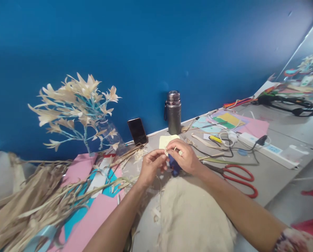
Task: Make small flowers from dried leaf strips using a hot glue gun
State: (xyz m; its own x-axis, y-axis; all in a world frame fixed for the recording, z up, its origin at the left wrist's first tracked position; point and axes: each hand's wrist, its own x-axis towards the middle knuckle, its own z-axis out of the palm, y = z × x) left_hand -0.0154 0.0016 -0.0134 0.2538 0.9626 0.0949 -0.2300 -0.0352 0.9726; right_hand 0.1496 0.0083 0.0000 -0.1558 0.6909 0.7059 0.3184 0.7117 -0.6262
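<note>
A small pale piece (166, 151) sits pinched between the closed fingertips of the left hand (151, 165) and right hand (183, 154), its shape mostly covered. Beneath, a dark blue object (174, 168) is half hidden. Around spreads a cluttered grey table (273, 176) against a blue wall (146, 52); dried husks (38, 185) run out of view leftward.

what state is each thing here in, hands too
Left hand, fingertips closed on small pale piece
Right hand, pinching the same piece
Black rectangular phone, propped up, screen dark
Dark grey metal flask, upright, capped
Red-handled scissors, lying down, blade tips hidden
White plastic power strip, lying flat
Cream-petalled flowers, blooms open
Brown fibrous strips, heaped loosely
</note>
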